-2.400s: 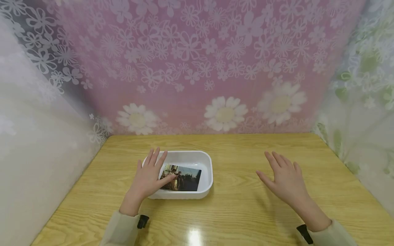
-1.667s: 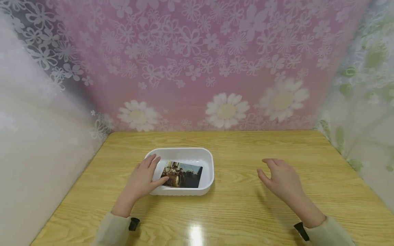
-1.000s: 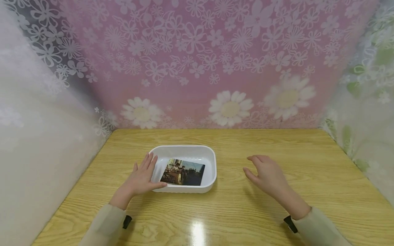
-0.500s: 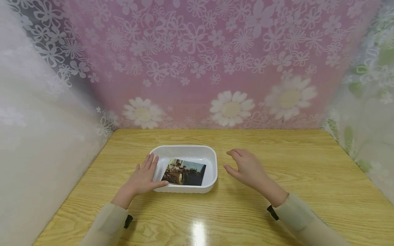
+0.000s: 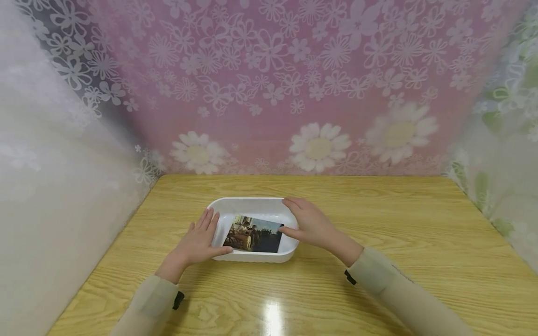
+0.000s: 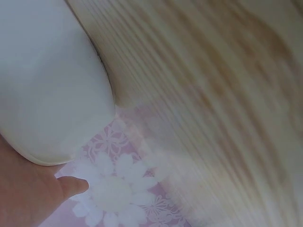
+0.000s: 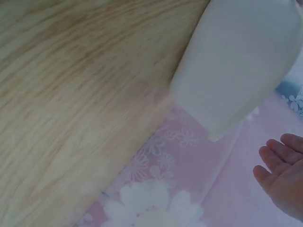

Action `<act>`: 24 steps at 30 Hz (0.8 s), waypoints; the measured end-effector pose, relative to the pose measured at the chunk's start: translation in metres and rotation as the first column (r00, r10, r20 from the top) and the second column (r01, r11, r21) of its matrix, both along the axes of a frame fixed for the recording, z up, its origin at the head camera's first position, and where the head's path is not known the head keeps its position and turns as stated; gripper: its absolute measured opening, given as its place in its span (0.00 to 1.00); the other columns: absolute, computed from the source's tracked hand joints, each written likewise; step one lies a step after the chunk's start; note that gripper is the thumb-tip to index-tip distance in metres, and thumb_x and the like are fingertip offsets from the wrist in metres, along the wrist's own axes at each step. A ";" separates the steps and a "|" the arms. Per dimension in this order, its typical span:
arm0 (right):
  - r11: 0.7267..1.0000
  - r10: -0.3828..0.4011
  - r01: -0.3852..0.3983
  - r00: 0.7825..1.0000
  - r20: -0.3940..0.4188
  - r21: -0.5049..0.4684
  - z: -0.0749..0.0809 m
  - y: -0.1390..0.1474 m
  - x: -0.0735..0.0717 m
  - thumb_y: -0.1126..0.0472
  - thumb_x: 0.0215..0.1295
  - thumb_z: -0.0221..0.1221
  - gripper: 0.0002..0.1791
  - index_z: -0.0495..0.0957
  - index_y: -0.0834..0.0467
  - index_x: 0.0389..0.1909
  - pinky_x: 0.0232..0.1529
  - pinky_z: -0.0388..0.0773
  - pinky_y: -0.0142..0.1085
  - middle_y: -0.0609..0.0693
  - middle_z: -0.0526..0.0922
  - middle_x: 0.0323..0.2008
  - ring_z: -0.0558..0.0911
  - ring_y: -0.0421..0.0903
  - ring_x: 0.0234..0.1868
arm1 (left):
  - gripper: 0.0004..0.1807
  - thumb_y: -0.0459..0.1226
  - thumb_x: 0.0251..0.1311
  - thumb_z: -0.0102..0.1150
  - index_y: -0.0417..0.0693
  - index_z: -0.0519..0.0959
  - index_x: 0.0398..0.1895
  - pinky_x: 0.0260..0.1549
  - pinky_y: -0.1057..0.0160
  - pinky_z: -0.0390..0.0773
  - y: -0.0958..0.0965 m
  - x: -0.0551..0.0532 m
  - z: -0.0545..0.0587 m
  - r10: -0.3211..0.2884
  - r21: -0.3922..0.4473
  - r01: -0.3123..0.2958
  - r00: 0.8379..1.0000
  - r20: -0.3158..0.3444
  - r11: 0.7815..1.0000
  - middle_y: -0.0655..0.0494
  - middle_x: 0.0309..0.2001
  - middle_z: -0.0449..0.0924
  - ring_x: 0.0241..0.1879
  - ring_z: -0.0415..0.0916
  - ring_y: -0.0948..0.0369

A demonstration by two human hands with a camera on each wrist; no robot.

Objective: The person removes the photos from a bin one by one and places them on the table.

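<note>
A white plastic basin (image 5: 252, 257) with rounded corners sits on the table, and a printed picture card (image 5: 258, 235) showing a dark painted scene lies inside it. At the basin's left end my left hand (image 5: 195, 243) rests on the rim, fingers straight and thumb along the front edge. My right hand (image 5: 313, 226) is over the basin's right end, thumb pointing inward near the card's right edge. In the right wrist view, the fingers of that right hand (image 7: 284, 177) look extended and apart from the basin's wall (image 7: 236, 61). The left wrist view shows the basin (image 6: 52, 80) against the left hand (image 6: 28, 189).
The wood-grain table (image 5: 378, 210) meets a pink flowered backdrop (image 5: 260, 116) at its far edge. Pale walls stand on the left (image 5: 63, 186) and right (image 5: 504, 177). Both wrists carry small black devices under the beige sleeves (image 5: 391, 284).
My right hand has moved left from the bare table to the basin's right end. My left hand has come to the basin's left rim. The card still lies in the basin.
</note>
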State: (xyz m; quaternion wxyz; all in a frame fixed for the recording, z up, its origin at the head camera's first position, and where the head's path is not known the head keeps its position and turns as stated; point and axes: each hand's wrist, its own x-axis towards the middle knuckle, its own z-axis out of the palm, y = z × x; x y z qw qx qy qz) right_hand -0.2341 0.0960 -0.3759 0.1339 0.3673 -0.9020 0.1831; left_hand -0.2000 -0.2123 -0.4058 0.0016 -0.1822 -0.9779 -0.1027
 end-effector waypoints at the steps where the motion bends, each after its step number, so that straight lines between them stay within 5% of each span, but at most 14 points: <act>1: 1.000 0.013 -0.013 1.000 0.007 0.003 -0.001 -0.003 -0.002 0.45 0.52 0.60 0.40 0.62 0.67 0.60 0.55 0.61 0.47 0.61 0.67 0.56 0.66 0.56 0.57 | 0.57 0.68 0.46 0.46 0.34 0.43 0.67 0.54 0.37 0.46 0.000 0.000 0.000 -0.001 0.000 0.001 1.000 -0.002 1.000 0.38 0.67 0.35 0.66 0.32 0.47; 11: 0.995 0.080 -0.084 0.994 0.074 0.049 -0.013 -0.020 -0.013 0.38 0.50 0.58 0.51 0.52 0.68 0.64 0.60 0.53 0.44 0.62 0.55 0.63 0.55 0.55 0.64 | 0.57 0.68 0.47 0.45 0.34 0.43 0.67 0.55 0.39 0.45 -0.001 0.000 0.000 -0.001 -0.016 0.001 1.000 0.006 1.000 0.39 0.67 0.34 0.66 0.31 0.47; 24: 0.982 0.108 -0.129 0.984 0.143 0.142 -0.024 -0.043 -0.023 0.36 0.46 0.59 0.53 0.54 0.69 0.63 0.59 0.57 0.41 0.63 0.58 0.62 0.57 0.53 0.63 | 0.58 0.68 0.46 0.45 0.34 0.43 0.67 0.56 0.39 0.45 0.000 -0.001 0.000 0.002 -0.011 -0.002 1.000 0.011 1.000 0.39 0.67 0.35 0.66 0.31 0.47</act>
